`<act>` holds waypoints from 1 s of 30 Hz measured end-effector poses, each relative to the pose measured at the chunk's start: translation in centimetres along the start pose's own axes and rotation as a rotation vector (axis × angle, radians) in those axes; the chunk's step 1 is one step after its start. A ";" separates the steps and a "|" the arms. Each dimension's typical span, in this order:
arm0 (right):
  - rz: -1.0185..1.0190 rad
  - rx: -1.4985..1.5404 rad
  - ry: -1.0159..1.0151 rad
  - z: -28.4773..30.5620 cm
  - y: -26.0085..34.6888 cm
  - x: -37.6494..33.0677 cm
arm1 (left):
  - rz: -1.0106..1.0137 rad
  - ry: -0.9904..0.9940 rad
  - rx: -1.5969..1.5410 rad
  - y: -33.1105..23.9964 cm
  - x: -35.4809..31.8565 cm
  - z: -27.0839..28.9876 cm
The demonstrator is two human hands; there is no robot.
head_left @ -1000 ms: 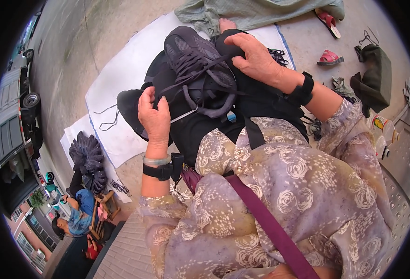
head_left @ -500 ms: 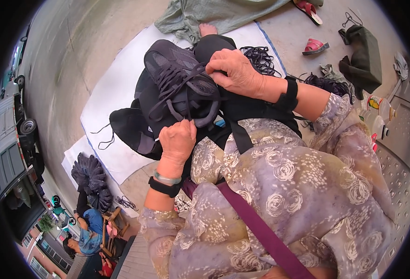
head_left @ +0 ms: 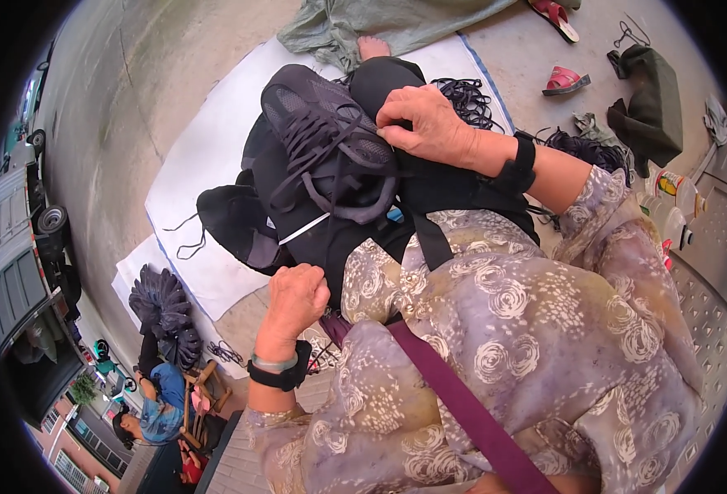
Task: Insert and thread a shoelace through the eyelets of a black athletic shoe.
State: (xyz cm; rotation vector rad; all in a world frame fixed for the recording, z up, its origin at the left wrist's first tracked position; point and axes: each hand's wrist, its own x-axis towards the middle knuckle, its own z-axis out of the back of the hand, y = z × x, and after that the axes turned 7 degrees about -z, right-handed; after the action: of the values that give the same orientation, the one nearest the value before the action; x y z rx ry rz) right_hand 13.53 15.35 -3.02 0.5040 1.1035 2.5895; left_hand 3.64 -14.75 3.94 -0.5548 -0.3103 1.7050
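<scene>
One dark laced shoe (head_left: 326, 144) pinched by right hand (head_left: 425, 128); left hand (head_left: 296, 298) fisted on one lace (head_left: 330, 222) below it.

lilac rose-print blouse (head_left: 495, 329), purple strap (head_left: 454, 403), black wristbands (head_left: 518, 165)

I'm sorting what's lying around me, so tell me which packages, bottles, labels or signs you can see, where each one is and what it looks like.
Bottle: far right on the ground, lying tilted, clear plastic with a red, green and yellow label.
Second bottle: just below the first, pale plastic, lying on its side; its label is too small to make out.
No signs or screens show.
</scene>
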 end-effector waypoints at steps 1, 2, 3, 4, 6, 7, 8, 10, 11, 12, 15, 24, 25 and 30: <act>-0.016 0.026 -0.001 0.1 -0.2 0.0 | 0.019 0.054 0.030 0.3 -0.8 0.0; -0.015 0.022 0.000 0.2 -0.2 0.1 | 0.040 0.106 0.059 0.7 -1.6 -0.1; -0.007 0.010 0.004 0.4 -0.1 0.1 | 0.022 0.096 0.030 1.3 -2.4 -0.6; 0.005 0.007 0.010 0.5 0.0 0.3 | 0.028 0.094 0.031 1.2 -3.3 -0.8; -0.018 0.039 0.032 0.3 -0.2 0.5 | 0.156 0.296 0.181 1.0 -4.8 -1.2; -0.041 0.069 0.055 0.1 -0.3 0.6 | 0.160 0.292 0.179 1.3 -5.7 -1.7; -0.038 0.066 0.056 0.2 -0.3 0.7 | 0.176 0.293 0.215 1.9 -6.4 -2.2; -0.106 0.064 0.091 0.2 -0.4 0.7 | 0.193 0.291 0.250 3.8 -8.3 -3.4; -0.104 0.064 0.090 0.1 -0.4 0.7 | 0.240 0.287 0.293 4.8 -9.3 -3.7; -0.095 0.051 0.088 0.0 -0.4 0.6 | 0.289 0.282 0.335 5.7 -10.3 -4.2; -0.077 0.057 0.087 -0.2 -0.3 0.9 | 0.500 0.315 0.343 4.4 -9.6 -3.5; -0.087 0.202 0.084 -0.1 1.1 2.4 | 0.230 -0.639 0.139 4.0 3.1 -1.1; -0.084 0.204 0.088 -0.1 1.3 2.4 | 0.206 -0.642 0.189 4.0 4.5 -0.6; -0.083 0.122 0.189 1.1 2.7 1.8 | 0.161 -0.587 0.169 5.6 7.4 -0.8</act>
State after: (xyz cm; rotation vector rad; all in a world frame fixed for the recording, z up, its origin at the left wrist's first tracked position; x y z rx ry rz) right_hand 12.06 14.95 0.07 0.2367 1.3201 2.5491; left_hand -1.67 -8.79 -0.96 0.0605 -0.5413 2.0071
